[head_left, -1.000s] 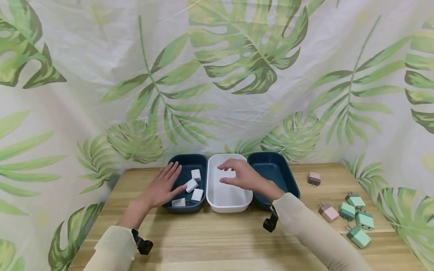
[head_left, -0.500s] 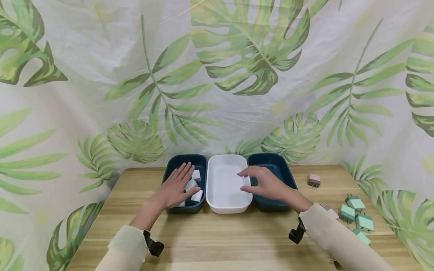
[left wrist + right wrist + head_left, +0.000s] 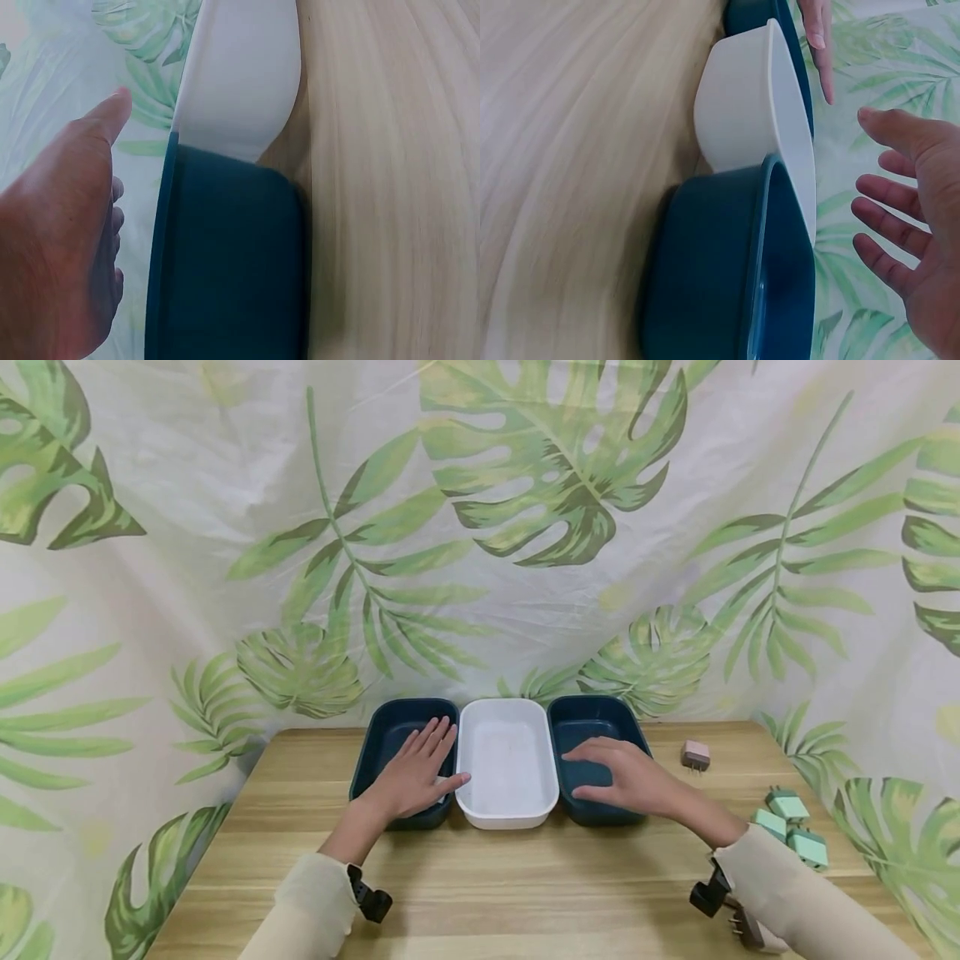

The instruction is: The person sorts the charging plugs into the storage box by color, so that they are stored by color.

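Observation:
In the head view three bins stand side by side: a dark blue one point(image 3: 384, 739) at left, a white one point(image 3: 507, 760) in the middle and another dark blue one point(image 3: 592, 731) at right. My left hand point(image 3: 416, 781) hovers palm down over the left bin, fingers straight and holding nothing. It hides most of the white charger plugs inside; only a sliver shows. Over the right bin is my right hand point(image 3: 626, 777), its fingers loosely bent and apart, with nothing between them. The right wrist view shows this relaxed hand point(image 3: 930, 202) above the bin's rim.
Several green charger plugs point(image 3: 807, 847) lie on the wooden table point(image 3: 525, 893) at right, partly behind the right sleeve. A pink plug point(image 3: 695, 755) sits farther back, and another point(image 3: 757, 931) shows under the sleeve. A leaf-print cloth point(image 3: 480, 527) hangs behind the table.
My right hand has moved right, from above the white bin to above the right bin. My left hand has shifted right across the left bin, covering the white plugs.

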Motion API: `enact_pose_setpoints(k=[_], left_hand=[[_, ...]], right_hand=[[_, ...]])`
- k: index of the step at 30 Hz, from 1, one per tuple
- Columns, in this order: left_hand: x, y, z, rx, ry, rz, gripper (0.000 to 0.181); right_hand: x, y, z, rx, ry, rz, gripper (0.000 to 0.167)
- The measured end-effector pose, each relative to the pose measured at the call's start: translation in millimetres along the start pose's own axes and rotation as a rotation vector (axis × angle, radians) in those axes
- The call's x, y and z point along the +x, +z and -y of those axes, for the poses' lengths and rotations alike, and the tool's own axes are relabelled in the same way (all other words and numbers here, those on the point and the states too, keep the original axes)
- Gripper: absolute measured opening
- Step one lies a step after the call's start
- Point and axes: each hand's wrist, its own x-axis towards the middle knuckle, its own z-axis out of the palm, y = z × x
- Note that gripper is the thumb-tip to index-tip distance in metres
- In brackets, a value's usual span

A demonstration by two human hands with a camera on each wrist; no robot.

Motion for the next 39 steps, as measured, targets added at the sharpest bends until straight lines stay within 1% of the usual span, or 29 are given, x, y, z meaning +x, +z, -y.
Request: enact_pose_setpoints(k=[3,6,11,16,19,21,24,28,33,39], left_hand=[[3.4,3.9,-3.9,-0.007,0.002,0.0,0.092],[6.5,6.8,-6.9,0.001,-0.004,0.014,0.093],[11.7,13.7,-7.4,0.005,-0.01,0.021,0.097],[17.3,22.1,-5.9,-0.012,-0.019,0.006,0.099],[19.7,23.2,-8.1,-0.021,-0.025,0.012,0.098],[20.8,23.0,-10.4,-0.014,-0.031,0.02,0.098],[22.6,21.4,-14.8,0.0,-0.037,0.029,0.097],[24.2,19.6,-20.5,-0.006,-0.036,0.028,0.096],[24.4,22.4,-22.9,-0.023,-0.036,0.041,0.096],[25.7,31.6,-20.0,-0.032,-0.039,0.044,0.1]], right_hand=[[-9.1,-5,-3,-0.017,-0.009,0.004,0.045],[-19.2,-10,-5,-0.041,-0.018,0.001,0.046],[-36.8,-20,-9,-0.055,-0.034,-0.004,0.047],[-53.2,-26,-15,-0.083,-0.07,-0.044,0.05],[-63.3,-30,-18,-0.091,-0.081,-0.061,0.052],[-70.5,-33,-18,-0.088,-0.069,-0.057,0.053],[-81.8,-37,-19,-0.088,-0.028,-0.037,0.051],[-96.5,-42,-19,-0.088,0.021,-0.019,0.049],[-111.4,-47,-20,-0.115,0.025,-0.012,0.05],[-130.2,-51,-19,-0.153,0.031,-0.022,0.049]])
